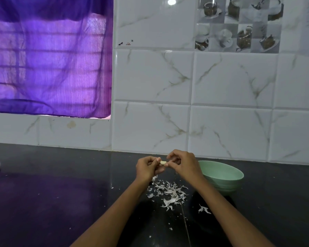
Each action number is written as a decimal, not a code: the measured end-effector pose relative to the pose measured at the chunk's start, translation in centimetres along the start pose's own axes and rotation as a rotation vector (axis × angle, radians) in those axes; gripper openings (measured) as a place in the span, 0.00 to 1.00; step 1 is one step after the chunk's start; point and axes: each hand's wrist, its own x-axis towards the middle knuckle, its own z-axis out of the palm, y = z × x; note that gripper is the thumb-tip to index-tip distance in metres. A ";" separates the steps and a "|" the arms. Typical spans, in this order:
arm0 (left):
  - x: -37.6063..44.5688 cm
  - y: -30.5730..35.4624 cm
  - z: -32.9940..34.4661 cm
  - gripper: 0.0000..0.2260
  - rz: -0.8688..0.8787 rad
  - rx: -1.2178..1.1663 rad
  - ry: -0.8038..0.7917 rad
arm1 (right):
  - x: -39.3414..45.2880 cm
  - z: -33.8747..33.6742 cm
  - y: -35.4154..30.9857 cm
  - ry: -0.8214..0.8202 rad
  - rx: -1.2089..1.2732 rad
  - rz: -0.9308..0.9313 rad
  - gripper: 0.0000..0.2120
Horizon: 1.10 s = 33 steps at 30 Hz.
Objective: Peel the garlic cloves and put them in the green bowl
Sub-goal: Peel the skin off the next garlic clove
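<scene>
Both hands are raised a little above the black polished stone counter (61, 202), meeting over its middle, and between them sits one small pale cream garlic clove (163, 162). The left hand (147, 168) has its fingers curled in, thumb and fingertips pinching the clove's left end. The right hand (183, 164) is curled too, its thumb and forefinger nipping the clove's other end, seemingly working at the skin there. Whether any skin is left on the clove I cannot tell; it is too small to read.

At about four o'clock from the hands, just behind the right wrist, stands the shallow pale green round bowl (227, 175), its inside mostly hidden by its near wall, so its contents are unknown. At six o'clock, directly below the hands, lies a loose scatter of white papery garlic peelings (168, 192) on the counter.

To do this well, I would say: keep the left pinch steady and light so the clove does not shoot out, let the right nail catch the skin's edge at the tip and strip lengthwise, and let scraps fall on the existing heap, not toward the bowl. Once bare, a short carry right drops it in.
</scene>
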 end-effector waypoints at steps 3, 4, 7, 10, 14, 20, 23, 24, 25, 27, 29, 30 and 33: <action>-0.2 0.0 0.1 0.07 0.005 0.001 -0.007 | -0.1 0.4 0.1 -0.050 0.007 -0.022 0.11; -0.2 0.0 0.2 0.07 0.004 0.008 -0.011 | -0.1 0.5 0.1 -0.049 -0.013 -0.031 0.10; -0.2 0.1 0.3 0.08 0.012 0.033 -0.040 | 0.1 0.4 0.3 -0.021 -0.013 -0.029 0.06; -0.3 0.4 0.3 0.08 0.014 0.031 -0.082 | 0.0 0.3 0.2 -0.003 -0.004 -0.022 0.05; -0.4 0.5 0.3 0.08 0.022 0.007 -0.113 | 0.3 0.7 0.5 -0.013 0.164 0.028 0.06; -0.2 0.2 0.4 0.07 0.055 0.025 -0.148 | 0.5 0.7 0.8 -0.019 0.274 0.094 0.07; 0.0 0.1 0.4 0.09 0.053 0.047 -0.122 | 0.6 0.8 0.7 -0.014 0.292 0.086 0.08; 0.0 0.1 0.3 0.10 0.049 0.064 -0.102 | 0.6 0.8 0.8 -0.010 0.295 0.084 0.08; 0.2 0.0 0.1 0.12 0.046 0.082 -0.085 | 0.6 0.7 0.7 -0.004 0.299 0.082 0.08; 0.4 -0.2 -0.1 0.16 0.054 0.133 -0.066 | 0.6 0.7 0.7 0.007 0.310 0.082 0.08; 0.6 -0.4 -0.2 0.17 0.090 0.181 -0.038 | 0.5 0.8 0.8 0.012 0.323 0.085 0.07; 0.7 -0.5 -0.3 0.14 0.111 0.197 -0.013 | 0.5 0.8 0.8 0.009 0.323 0.088 0.07; 0.7 -0.5 -0.3 0.09 0.102 0.152 0.023 | 0.5 0.9 0.8 0.002 0.311 0.091 0.05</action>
